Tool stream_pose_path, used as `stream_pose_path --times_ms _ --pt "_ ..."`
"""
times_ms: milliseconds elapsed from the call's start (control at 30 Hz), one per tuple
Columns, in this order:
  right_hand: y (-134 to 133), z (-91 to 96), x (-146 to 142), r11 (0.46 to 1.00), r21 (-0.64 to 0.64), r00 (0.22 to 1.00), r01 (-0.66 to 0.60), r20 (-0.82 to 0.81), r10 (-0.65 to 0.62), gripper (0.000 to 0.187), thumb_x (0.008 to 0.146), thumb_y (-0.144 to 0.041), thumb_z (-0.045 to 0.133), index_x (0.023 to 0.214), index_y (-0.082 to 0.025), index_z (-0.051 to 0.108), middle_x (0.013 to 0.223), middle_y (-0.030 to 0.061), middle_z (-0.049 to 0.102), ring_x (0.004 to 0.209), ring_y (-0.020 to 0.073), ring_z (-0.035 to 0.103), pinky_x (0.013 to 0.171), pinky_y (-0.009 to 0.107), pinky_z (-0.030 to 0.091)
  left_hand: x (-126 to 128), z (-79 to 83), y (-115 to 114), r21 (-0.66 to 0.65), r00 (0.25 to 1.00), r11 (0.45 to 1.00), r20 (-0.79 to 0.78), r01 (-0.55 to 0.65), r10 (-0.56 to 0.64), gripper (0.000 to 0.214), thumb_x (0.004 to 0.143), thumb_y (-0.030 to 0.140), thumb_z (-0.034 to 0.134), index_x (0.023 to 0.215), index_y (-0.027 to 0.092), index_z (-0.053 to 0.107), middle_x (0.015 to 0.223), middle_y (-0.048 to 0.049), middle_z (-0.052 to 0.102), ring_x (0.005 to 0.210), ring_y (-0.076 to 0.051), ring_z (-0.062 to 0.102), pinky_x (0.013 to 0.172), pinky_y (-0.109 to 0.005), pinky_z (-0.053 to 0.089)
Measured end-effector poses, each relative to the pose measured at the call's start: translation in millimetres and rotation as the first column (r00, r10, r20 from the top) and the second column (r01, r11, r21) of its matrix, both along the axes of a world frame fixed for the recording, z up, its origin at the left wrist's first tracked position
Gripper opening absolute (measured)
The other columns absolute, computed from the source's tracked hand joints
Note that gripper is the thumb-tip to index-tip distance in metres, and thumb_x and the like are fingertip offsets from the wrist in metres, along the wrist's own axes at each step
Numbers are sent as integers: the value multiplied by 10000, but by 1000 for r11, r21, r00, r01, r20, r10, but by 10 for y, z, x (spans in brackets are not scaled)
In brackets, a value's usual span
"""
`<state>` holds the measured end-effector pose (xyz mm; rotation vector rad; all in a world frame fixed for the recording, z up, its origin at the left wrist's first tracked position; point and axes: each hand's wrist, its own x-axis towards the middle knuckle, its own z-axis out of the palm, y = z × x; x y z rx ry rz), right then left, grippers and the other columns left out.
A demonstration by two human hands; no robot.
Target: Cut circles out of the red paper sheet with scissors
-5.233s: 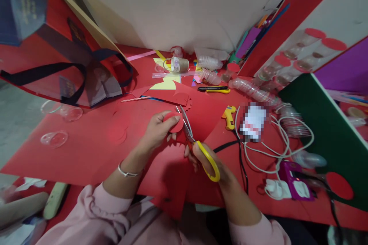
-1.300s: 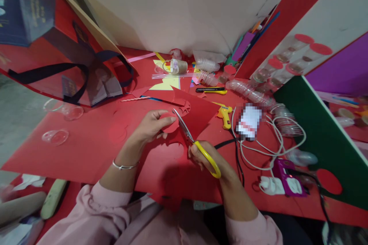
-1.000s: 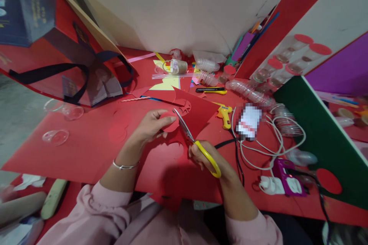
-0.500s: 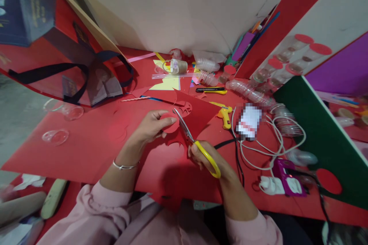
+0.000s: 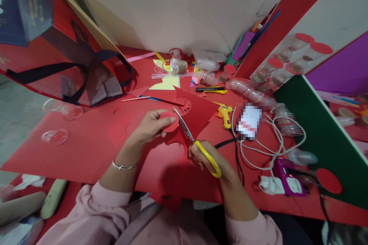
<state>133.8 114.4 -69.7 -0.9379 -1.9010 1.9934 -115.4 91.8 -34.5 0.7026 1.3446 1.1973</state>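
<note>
Between thumb and fingers, my left hand (image 5: 153, 125) pinches a red paper disc (image 5: 169, 123) in the middle of the head view. My right hand (image 5: 204, 156) grips a pair of scissors by its yellow handles (image 5: 209, 159). The scissor blades (image 5: 184, 125) point up and to the left, their tips beside the disc's right edge. Whether the blades touch the paper I cannot tell. Red paper offcuts (image 5: 185, 105) with jagged edges lie just beyond the blades. More red paper circles (image 5: 118, 132) rest left of my left wrist, faint against the red surface.
On the right are a yellow glue gun (image 5: 225, 115), a phone (image 5: 249, 121), white cables (image 5: 277, 160) and a purple power strip (image 5: 289, 178). Box cutters (image 5: 211, 90) and stacked clear plastic cups (image 5: 248, 92) lie farther back. A large red bag (image 5: 54, 61) stands at left.
Almost nothing differs. Both hands keep their hold on the disc and the scissors, with only a very slight shift of the disc and blades.
</note>
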Motion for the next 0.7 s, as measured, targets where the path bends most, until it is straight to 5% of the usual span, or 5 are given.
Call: stream_pose_path --times_ms 700 --pt "14 21 -12 1000 9 1000 14 19 -14 714 946 -849 457 779 -169 594 549 -50 446 417 88 424 412 216 317 4 39 7 -8 999 999 -17 -45 45 362 639 392 901 696 169 622 538 38 595 356 -57 469 336 -167 304"
